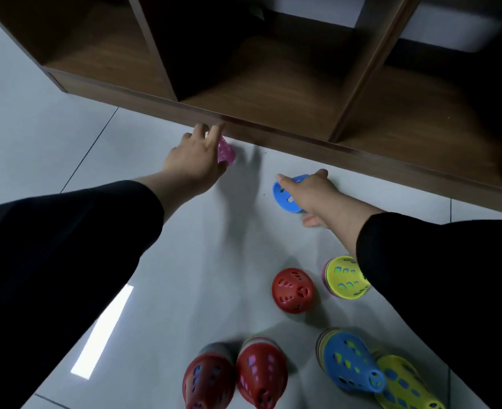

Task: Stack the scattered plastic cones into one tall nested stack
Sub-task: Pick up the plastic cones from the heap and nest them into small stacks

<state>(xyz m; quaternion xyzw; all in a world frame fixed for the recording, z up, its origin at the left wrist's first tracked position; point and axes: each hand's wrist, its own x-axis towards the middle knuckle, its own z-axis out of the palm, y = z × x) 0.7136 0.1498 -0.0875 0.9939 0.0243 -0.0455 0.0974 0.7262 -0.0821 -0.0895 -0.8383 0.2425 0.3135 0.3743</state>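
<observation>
My left hand (195,160) grips the small pink plastic cone (225,150) by the shelf edge; my right hand (311,193) holds the blue plastic cone (285,196), a little nearer me.

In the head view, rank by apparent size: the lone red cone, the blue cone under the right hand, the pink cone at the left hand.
1. Lone red cone, nearest the camera, so uncertain.
2. Blue cone, partly covered.
3. Pink cone, mostly hidden.
</observation>
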